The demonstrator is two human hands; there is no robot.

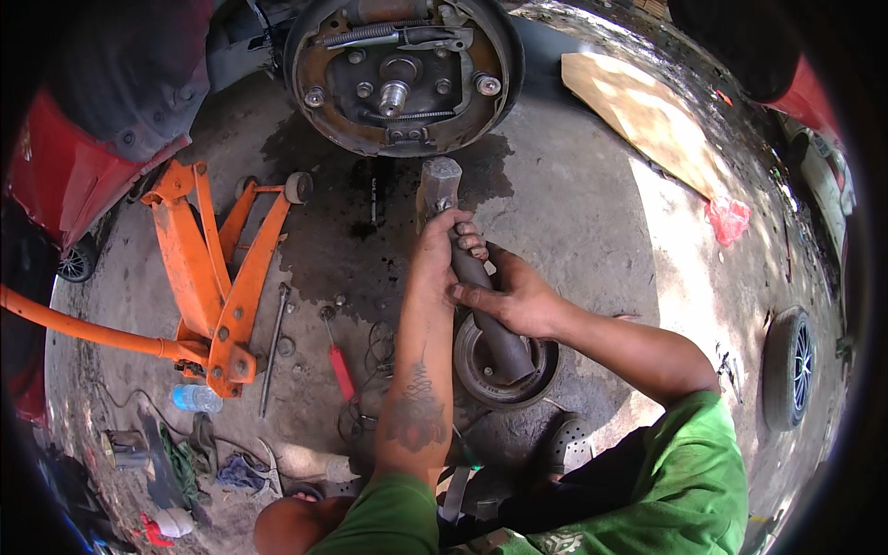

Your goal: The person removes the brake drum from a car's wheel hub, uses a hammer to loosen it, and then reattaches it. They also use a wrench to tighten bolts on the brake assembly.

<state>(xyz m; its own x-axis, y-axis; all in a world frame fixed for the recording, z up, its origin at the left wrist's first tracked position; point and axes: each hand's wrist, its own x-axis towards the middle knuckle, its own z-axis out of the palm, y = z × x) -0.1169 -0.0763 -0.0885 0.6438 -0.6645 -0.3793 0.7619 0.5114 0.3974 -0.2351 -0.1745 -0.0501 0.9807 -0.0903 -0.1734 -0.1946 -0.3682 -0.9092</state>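
My left hand (457, 239) is wrapped around a heavy hammer's thick dark handle (499, 342), just below its worn metal head (438, 173). My right hand (499, 298) grips the same handle lower down. Beneath the handle's lower end a round metal brake drum (538, 375) lies on the concrete; whether they touch I cannot tell. Above the hammer head is an exposed brake assembly (393, 65), with springs, rusty shoes and a central spindle.
An orange floor jack (185, 259) stands left, near a red screwdriver (339, 370), a long bar (271, 356) and a bottle (194, 398). Cardboard (629, 111) and a red plastic bag (726, 220) lie upper right, a wheel (788, 365) far right. Red car bodywork (65, 185) borders the left.
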